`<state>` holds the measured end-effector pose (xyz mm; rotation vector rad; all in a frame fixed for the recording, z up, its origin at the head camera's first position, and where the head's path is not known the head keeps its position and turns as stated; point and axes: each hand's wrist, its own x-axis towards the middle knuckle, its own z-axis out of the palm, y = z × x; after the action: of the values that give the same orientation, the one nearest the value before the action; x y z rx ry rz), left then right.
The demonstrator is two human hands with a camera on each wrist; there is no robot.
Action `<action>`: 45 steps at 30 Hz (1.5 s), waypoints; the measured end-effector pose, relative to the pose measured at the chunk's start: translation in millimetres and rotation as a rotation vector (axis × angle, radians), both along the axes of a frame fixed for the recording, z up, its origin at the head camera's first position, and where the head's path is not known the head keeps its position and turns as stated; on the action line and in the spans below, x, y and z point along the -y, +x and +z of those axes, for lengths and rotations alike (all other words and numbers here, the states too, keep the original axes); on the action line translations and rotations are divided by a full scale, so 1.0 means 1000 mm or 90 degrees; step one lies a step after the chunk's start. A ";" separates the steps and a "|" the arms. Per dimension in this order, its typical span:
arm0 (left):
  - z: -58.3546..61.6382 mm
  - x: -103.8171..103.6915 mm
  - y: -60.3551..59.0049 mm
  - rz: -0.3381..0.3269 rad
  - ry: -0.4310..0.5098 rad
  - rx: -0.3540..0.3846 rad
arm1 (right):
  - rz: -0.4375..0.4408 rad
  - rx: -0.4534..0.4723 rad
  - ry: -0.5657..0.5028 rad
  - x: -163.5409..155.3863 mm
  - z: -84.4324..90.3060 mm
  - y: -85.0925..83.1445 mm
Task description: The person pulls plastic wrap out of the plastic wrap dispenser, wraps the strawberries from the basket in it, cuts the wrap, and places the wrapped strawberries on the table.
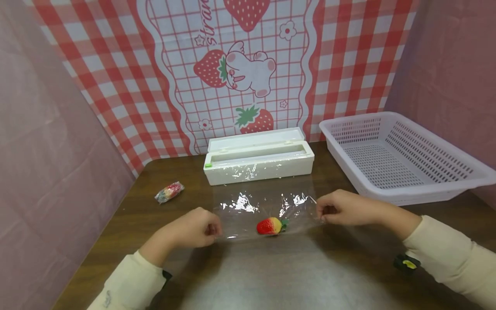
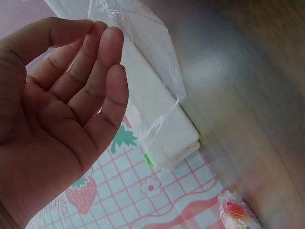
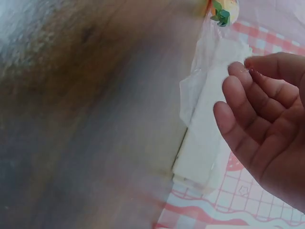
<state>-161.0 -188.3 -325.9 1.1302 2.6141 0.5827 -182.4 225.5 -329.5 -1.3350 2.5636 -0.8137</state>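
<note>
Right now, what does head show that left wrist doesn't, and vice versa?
Head only: the loose strawberry lying on the cling film sheet, the right hand pinching the sheet's right edge, and the white basket at the right.

Left wrist only: a close look at the left hand, with thumb and forefinger pinching the film's edge and the other fingers loosely curled.

Both: the left hand, the film, the white dispenser box with its green tab, the wrapped strawberry, the wooden table and the strawberry-print backdrop.
</note>
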 end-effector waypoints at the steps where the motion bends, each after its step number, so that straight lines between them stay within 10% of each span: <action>1: 0.001 0.001 -0.001 0.001 0.005 -0.003 | -0.010 -0.005 -0.002 0.000 0.000 -0.001; 24: -0.010 -0.004 -0.025 0.024 -0.018 -0.026 | -0.067 -0.102 0.068 0.010 -0.020 -0.016; 45: -0.010 -0.008 -0.023 0.049 -0.055 -0.009 | -0.090 -0.147 0.070 0.011 -0.007 -0.015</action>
<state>-183.8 -180.0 -335.8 1.0167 2.6767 0.4738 -197.3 214.5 -336.1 -1.2967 2.8608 -0.5572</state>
